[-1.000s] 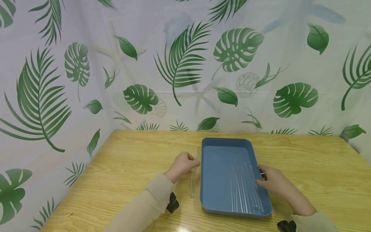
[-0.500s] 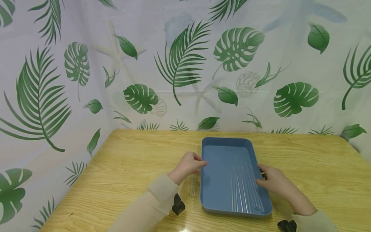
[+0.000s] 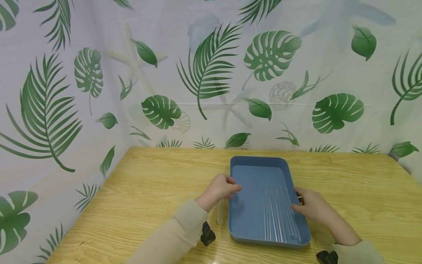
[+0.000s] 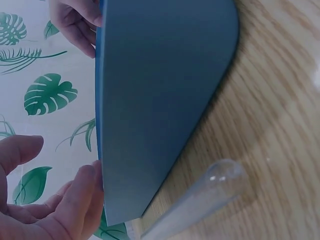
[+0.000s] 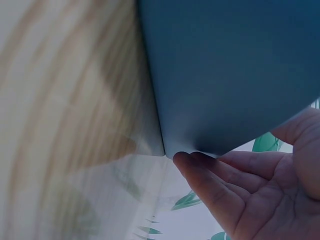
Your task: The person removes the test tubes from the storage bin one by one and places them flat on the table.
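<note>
A blue rectangular tray stands on the table, with several clear glass test tubes lying lengthwise in its right half. My right hand holds the tray's right wall, thumb over the rim and fingertips against the outside. At the left rim is my left hand, its fingertips right at the rim and its thumb apart from them; nothing shows between them. One more test tube lies on the table left of the tray, its upper part hidden under the left hand; its rounded end shows in the left wrist view.
The wooden table extends to both sides of the tray. Behind and to the left hangs a white leaf-printed cloth. Black devices sit at the left wrist and the right wrist.
My left hand has moved right, from over the loose test tube to the tray's left rim. That tube stays on the table. The right hand and tray have kept their places.
</note>
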### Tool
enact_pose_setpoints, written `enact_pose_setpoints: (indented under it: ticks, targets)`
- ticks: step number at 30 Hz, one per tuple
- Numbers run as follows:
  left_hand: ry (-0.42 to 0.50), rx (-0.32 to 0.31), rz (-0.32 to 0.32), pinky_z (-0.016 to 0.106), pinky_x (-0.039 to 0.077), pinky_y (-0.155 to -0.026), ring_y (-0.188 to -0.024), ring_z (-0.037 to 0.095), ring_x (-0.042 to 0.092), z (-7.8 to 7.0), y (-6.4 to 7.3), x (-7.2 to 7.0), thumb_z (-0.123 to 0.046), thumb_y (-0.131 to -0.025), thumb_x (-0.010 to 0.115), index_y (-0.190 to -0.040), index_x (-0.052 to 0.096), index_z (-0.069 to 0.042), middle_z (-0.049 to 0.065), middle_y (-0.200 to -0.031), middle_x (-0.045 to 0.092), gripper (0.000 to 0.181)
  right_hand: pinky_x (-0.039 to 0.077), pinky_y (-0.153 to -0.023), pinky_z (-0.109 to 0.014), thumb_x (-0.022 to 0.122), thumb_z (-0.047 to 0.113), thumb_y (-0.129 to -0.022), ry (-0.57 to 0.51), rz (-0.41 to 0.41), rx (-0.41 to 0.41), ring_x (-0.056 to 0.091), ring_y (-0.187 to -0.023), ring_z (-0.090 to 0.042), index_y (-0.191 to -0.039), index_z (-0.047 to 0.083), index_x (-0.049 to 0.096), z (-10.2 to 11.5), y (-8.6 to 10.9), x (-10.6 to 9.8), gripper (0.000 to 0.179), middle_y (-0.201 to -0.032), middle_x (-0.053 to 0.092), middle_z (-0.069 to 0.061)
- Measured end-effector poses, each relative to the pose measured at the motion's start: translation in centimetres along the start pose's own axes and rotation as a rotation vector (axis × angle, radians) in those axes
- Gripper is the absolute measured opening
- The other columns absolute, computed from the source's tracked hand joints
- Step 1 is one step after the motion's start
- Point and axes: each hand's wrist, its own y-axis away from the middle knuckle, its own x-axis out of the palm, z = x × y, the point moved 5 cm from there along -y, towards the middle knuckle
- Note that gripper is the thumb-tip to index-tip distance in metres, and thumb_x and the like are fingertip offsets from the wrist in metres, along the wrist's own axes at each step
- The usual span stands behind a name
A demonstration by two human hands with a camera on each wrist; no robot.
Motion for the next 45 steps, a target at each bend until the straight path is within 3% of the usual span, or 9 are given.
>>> enact_pose_setpoints:
  ticks: [7, 15, 23, 31, 36, 45]
  targets:
    - [-0.038, 0.010, 0.020, 0.028, 0.050, -0.065, -0.075, 0.019, 0.059, -0.3, -0.1, 0.6, -0.014, -0.078, 0.068, -0.107, 0.054, 0.008, 0.010, -0.092, 0.057, 0.039, 0.050, -0.066, -0.040, 0.062, 0.003, -0.078, 0.000, -0.006, -0.012, 0.054, -0.089, -0.043, -0.116, -0.028, 0.032, 0.0, -0.1, -0.1, 0.057, -0.107, 0.046, -0.040]
    - [-0.038, -0.007, 0.070, 0.031, 0.049, -0.067, -0.074, 0.022, 0.059, -0.6, 0.2, 2.5, -0.017, -0.078, 0.069, -0.106, 0.056, 0.005, 0.008, -0.091, 0.057, 0.038, 0.050, -0.067, -0.040, 0.062, 0.004, -0.078, 0.012, -0.005, -0.004, 0.055, -0.088, -0.043, -0.116, -0.027, 0.033, -0.1, -0.2, 0.0, 0.058, -0.106, 0.047, -0.039]
    - [-0.004, -0.046, 0.129, 0.040, 0.047, -0.074, -0.080, 0.026, 0.060, -0.4, 1.0, 4.1, -0.020, -0.079, 0.068, -0.108, 0.055, 0.003, 0.008, -0.099, 0.056, 0.039, 0.050, -0.068, -0.040, 0.063, 0.006, -0.079, 0.026, 0.001, 0.020, 0.055, -0.089, -0.041, -0.118, -0.026, 0.033, -0.3, -0.3, 0.1, 0.059, -0.108, 0.046, -0.039]
    - [0.011, -0.114, 0.217, 0.039, 0.048, -0.073, -0.083, 0.028, 0.059, 0.1, 1.6, 6.3, -0.016, -0.079, 0.067, -0.113, 0.053, 0.005, 0.013, -0.102, 0.055, 0.043, 0.050, -0.066, -0.039, 0.064, 0.006, -0.078, 0.029, -0.011, 0.007, 0.055, -0.088, -0.041, -0.116, -0.027, 0.033, -0.5, 0.1, 0.4, 0.059, -0.108, 0.046, -0.040]
    - [-0.004, -0.157, 0.217, 0.042, 0.045, -0.079, -0.085, 0.029, 0.059, 0.2, 1.7, 7.2, -0.018, -0.078, 0.068, -0.117, 0.050, 0.004, 0.015, -0.108, 0.053, 0.049, 0.051, -0.065, -0.038, 0.064, 0.006, -0.078, 0.021, -0.011, 0.004, 0.056, -0.088, -0.041, -0.117, -0.027, 0.033, -0.5, 0.3, 0.4, 0.060, -0.108, 0.045, -0.040]
    - [0.003, -0.182, 0.209, 0.046, 0.042, -0.083, -0.090, 0.032, 0.057, 0.1, 1.6, 7.5, -0.022, -0.078, 0.068, -0.116, 0.050, 0.004, 0.016, -0.114, 0.050, 0.049, 0.051, -0.064, -0.038, 0.064, 0.006, -0.077, 0.013, -0.029, -0.010, 0.056, -0.086, -0.041, -0.117, -0.027, 0.033, -0.2, -0.1, 0.2, 0.060, -0.107, 0.046, -0.040]
